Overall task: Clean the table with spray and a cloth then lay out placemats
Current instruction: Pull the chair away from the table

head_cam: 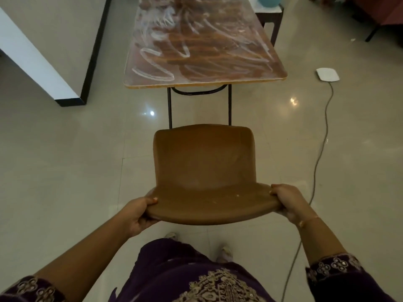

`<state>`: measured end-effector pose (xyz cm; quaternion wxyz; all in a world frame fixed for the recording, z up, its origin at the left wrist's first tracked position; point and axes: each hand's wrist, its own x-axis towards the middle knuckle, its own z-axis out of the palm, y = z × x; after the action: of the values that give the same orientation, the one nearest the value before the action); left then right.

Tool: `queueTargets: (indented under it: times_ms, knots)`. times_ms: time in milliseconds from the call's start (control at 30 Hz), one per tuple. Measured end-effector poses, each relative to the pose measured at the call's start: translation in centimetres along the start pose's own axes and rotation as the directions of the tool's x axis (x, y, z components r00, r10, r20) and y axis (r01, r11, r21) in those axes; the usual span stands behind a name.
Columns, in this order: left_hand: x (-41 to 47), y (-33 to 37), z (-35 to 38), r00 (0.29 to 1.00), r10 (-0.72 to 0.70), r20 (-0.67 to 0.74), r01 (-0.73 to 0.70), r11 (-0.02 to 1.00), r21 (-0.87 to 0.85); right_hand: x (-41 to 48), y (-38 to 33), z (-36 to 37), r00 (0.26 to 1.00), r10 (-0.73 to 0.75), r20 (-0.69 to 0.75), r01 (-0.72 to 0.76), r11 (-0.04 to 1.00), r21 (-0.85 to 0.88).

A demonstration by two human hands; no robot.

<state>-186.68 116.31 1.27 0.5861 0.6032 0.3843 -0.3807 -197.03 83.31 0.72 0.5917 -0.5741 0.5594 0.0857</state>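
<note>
Head, smeared table (pixel 205 51) (white streaks), tiled floor (pixel 65 160)

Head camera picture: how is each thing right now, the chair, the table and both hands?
Chair: gripped by both hands, apart from the table.
Table: smeared all over with white streaks.
Left hand: grips the chair's left side.
Right hand: grips the chair's right side.

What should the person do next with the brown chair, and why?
Probably slide the brown moulded chair a little to one side and let go. The left hand and the right hand both grip its back edge, and it stands in front of the end of the long wooden table. The top still shows white smeared streaks, so it likely needs more wiping.
</note>
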Motion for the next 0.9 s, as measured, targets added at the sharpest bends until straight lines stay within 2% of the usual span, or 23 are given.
queueTargets:
  times_ms: [200, 267, 300, 333, 367, 400, 433, 467, 500, 533, 567, 600, 633, 667, 733, 833, 900]
  knots:
    - [-1.3, -2.6, 3.2, 0.999, -0.008, -0.038, 0.006, 0.999, -0.053, 0.9, 0.3, -3.2, 0.999, -0.041, 0.006, 0.041, 0.999, -0.013]
    - [-1.5, -3.0, 4.2, 0.997, 0.016, -0.079, -0.020, 0.999, -0.050, 1.0, 0.4, -3.9, 0.995, -0.086, 0.058, 0.091, 0.993, -0.074]
    - [-1.5, -3.2, 4.5, 0.994, 0.030, -0.103, -0.035, 0.998, -0.044, 1.0, 0.5, -4.1, 0.988, -0.124, 0.092, 0.138, 0.977, -0.164]
    - [-1.6, -3.3, 4.7, 0.990, 0.051, -0.130, -0.055, 0.998, -0.026, 0.9, 0.6, -4.4, 0.975, -0.179, 0.132, 0.213, 0.923, -0.320]
    - [-1.6, -3.4, 4.7, 0.981, 0.098, -0.165, -0.095, 0.995, 0.026, 1.0, 0.7, -4.5, 0.953, -0.246, 0.177, 0.303, 0.799, -0.520]
    - [-1.7, -3.5, 4.7, 0.957, 0.192, -0.217, -0.165, 0.976, 0.139, 1.1, 0.6, -4.7, 0.921, -0.308, 0.238, 0.382, 0.602, -0.702]
    - [-1.6, -3.6, 4.6, 0.909, 0.336, -0.247, -0.241, 0.907, 0.345, 0.9, 0.5, -4.7, 0.879, -0.348, 0.325, 0.450, 0.382, -0.807]
    - [-1.6, -3.8, 4.4, 0.843, 0.497, -0.205, -0.297, 0.749, 0.592, 0.6, 0.2, -4.5, 0.825, -0.351, 0.444, 0.528, 0.197, -0.826]
    - [-1.8, -3.9, 4.3, 0.781, 0.620, -0.071, -0.328, 0.505, 0.798, 0.3, 0.0, -4.2, 0.758, -0.319, 0.569, 0.616, 0.067, -0.785]
    - [-2.2, -4.2, 4.4, 0.725, 0.681, 0.107, -0.330, 0.207, 0.921, -0.1, -0.1, -3.9, 0.685, -0.272, 0.676, 0.697, -0.027, -0.717]
    - [-2.7, -4.7, 4.8, 0.683, 0.674, 0.282, -0.308, -0.085, 0.948, -0.4, 0.1, -3.5, 0.616, -0.228, 0.754, 0.753, -0.112, -0.649]
    - [-3.1, -5.4, 5.3, 0.655, 0.626, 0.425, -0.286, -0.315, 0.905, -0.7, 0.5, -3.2, 0.558, -0.205, 0.804, 0.780, -0.203, -0.592]
    - [-3.4, -6.1, 5.8, 0.636, 0.569, 0.521, -0.280, -0.459, 0.843, -0.8, 0.9, -2.9, 0.508, -0.205, 0.837, 0.783, -0.295, -0.548]
    - [-3.7, -6.8, 6.3, 0.616, 0.535, 0.578, -0.281, -0.536, 0.796, -0.7, 1.4, -2.6, 0.465, -0.222, 0.857, 0.769, -0.378, -0.516]
    - [-3.7, -7.3, 7.1, 0.523, 0.562, 0.641, -0.276, -0.600, 0.751, -0.5, 1.9, -2.1, 0.431, -0.287, 0.855, 0.714, -0.470, -0.518]
    - [-3.2, -6.9, 7.8, 0.409, 0.628, 0.662, -0.268, -0.611, 0.745, -0.4, 2.4, -1.8, 0.416, -0.391, 0.821, 0.668, -0.482, -0.567]
    - [-2.8, -6.9, 7.7, 0.381, 0.639, 0.668, -0.269, -0.615, 0.741, -0.6, 2.6, -1.9, 0.366, -0.456, 0.811, 0.657, -0.491, -0.572]
